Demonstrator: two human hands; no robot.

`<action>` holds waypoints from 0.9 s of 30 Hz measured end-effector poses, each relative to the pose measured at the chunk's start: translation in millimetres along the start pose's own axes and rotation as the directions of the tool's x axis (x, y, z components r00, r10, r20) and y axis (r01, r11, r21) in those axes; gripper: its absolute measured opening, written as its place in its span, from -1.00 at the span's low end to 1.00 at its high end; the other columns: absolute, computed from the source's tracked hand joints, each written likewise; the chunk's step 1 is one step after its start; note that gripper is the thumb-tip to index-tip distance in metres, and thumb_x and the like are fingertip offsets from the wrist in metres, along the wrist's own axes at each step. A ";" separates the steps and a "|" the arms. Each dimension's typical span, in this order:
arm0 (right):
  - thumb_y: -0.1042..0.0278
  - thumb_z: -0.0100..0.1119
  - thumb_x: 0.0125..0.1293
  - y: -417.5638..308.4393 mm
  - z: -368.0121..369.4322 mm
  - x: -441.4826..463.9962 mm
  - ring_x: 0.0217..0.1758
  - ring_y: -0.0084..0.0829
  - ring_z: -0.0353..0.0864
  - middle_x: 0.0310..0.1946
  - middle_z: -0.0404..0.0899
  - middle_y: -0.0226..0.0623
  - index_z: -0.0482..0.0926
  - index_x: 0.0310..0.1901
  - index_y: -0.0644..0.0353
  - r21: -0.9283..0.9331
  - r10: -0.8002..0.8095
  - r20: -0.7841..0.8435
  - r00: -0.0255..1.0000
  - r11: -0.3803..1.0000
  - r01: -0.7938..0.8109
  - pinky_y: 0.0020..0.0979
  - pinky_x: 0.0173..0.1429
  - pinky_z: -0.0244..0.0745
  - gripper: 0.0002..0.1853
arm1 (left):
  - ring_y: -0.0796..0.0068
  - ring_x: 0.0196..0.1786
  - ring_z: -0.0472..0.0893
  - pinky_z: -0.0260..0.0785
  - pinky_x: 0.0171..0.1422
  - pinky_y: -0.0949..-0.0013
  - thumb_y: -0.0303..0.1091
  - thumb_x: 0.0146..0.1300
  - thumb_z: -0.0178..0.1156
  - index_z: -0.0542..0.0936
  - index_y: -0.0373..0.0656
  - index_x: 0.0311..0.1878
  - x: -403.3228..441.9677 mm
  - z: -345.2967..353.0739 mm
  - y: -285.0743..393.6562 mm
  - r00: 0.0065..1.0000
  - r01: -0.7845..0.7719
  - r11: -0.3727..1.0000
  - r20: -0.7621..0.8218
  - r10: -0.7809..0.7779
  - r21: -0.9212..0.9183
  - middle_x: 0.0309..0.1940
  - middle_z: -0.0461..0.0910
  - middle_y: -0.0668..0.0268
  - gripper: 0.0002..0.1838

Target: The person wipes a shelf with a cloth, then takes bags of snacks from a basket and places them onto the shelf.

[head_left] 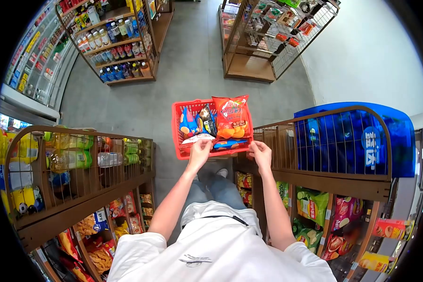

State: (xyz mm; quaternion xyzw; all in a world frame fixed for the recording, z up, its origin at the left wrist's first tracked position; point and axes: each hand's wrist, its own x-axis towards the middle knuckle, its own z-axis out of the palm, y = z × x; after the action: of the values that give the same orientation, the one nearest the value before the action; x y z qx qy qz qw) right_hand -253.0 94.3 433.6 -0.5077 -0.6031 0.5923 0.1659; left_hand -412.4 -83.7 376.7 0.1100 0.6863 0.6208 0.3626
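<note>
A red plastic basket [176,136] is in front of me at waist height. Inside it, a red chip bag [232,117] stands at the right, a black packet [207,120] is in the middle and a blue packet [188,123] at the left. Another blue packet [230,144] lies along the near side, beside a white item [197,137]. My left hand [200,152] is closed at the near side of the basket, by the white item; its fingertips are partly hidden. My right hand [261,155] pinches the basket's near right corner.
Wire-sided shelves [80,178] of bottles and snacks flank me at the left; a shelf [315,181] with a blue display [357,136] and chip bags is at the right. Two racks, a drinks rack [113,47] and another rack [251,68], stand ahead on the grey floor.
</note>
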 end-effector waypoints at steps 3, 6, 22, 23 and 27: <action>0.21 0.30 0.28 3.7 -2.2 42.4 -0.15 -0.48 0.68 -0.19 0.69 -0.19 0.59 0.00 0.34 -0.113 -0.043 -0.019 0.999 0.993 0.040 -0.45 -0.09 0.58 -0.62 | 0.44 -0.10 0.66 0.56 -0.18 0.44 -0.11 0.39 0.15 0.53 -0.39 0.01 16.4 4.9 15.1 0.997 0.078 0.996 0.002 -0.078 -0.049 -0.17 0.65 0.14 -0.56; 0.10 0.41 0.16 11.7 1.7 89.8 -0.12 -0.36 0.70 -0.17 0.70 -0.07 0.55 0.04 0.41 -0.197 -0.095 -0.042 0.995 0.977 0.085 -0.37 0.03 0.56 -0.43 | 0.42 -0.12 0.65 0.55 -0.14 0.43 -0.08 0.37 0.17 0.53 -0.40 0.01 47.0 10.9 4.7 0.996 -0.005 0.997 -0.092 0.011 0.071 -0.19 0.65 0.14 -0.53; 0.11 0.53 0.03 50.0 35.3 165.3 0.15 -0.37 0.56 0.12 0.53 -0.06 0.23 0.31 0.43 -0.131 -0.018 0.433 0.901 0.988 0.083 -0.35 0.21 0.47 -0.08 | 0.27 0.39 0.31 0.16 0.43 0.32 0.09 0.35 0.10 0.18 -0.42 0.41 111.4 65.4 -11.6 0.966 0.259 0.963 0.025 -0.258 -0.077 0.35 0.32 -0.01 -0.18; 0.16 0.53 0.04 47.5 35.7 161.0 0.07 -0.42 0.59 0.04 0.59 -0.13 0.28 0.27 0.40 -0.112 -0.053 0.418 0.907 0.988 0.109 -0.39 0.16 0.49 -0.15 | 0.26 0.37 0.34 0.17 0.42 0.33 0.08 0.36 0.09 0.20 -0.42 0.40 109.5 65.9 -7.6 0.966 0.260 0.963 0.019 -0.260 -0.068 0.33 0.34 0.00 -0.20; 0.29 0.44 0.16 36.0 34.6 144.3 0.09 -0.40 0.58 0.05 0.58 -0.11 0.29 0.28 0.41 -0.008 -0.152 0.301 0.941 0.987 0.162 -0.38 0.15 0.49 -0.26 | 0.32 0.20 0.50 0.35 0.27 0.36 0.02 0.34 0.20 0.29 -0.44 0.30 105.3 65.3 -11.7 0.989 0.143 0.986 -0.016 -0.145 -0.084 0.15 0.50 -0.02 -0.26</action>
State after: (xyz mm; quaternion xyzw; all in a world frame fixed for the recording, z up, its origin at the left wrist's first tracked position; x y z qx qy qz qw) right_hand -327.8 184.3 335.5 -0.3650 -0.6696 0.6373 0.1108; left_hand -442.5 27.7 330.0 0.0383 0.6701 0.6221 0.4031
